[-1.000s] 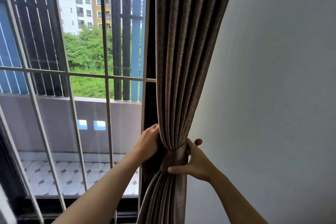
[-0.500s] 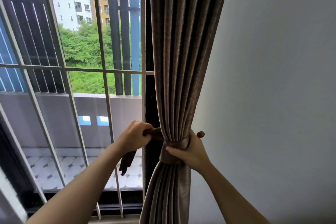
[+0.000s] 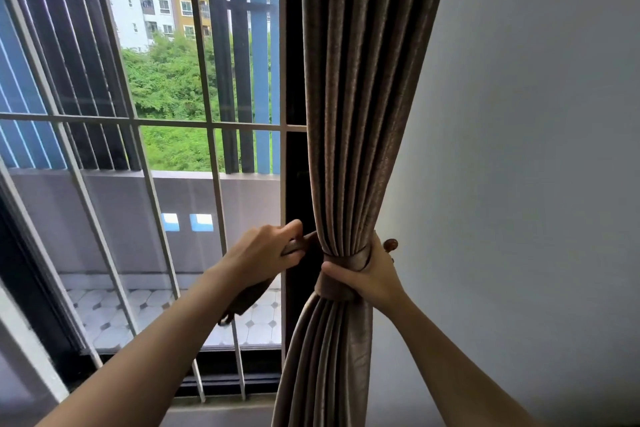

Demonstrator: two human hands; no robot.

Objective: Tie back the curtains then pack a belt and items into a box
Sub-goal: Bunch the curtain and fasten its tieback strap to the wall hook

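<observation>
At the far left, white window bars (image 3: 145,204) ran before a tiled balcony and green trees. The left hand (image 3: 263,255) was closed around the loose end of the tieback (image 3: 341,274), drawing it leftward from the curtain, with the tail hanging below the wrist. The brown curtain (image 3: 360,97) hung gathered beside the dark window frame, pinched at its waist by the band. The right hand (image 3: 369,276) was clamped around that wrapped band, just in front of a small round wall hook (image 3: 390,245) on the grey wall (image 3: 519,149).
</observation>
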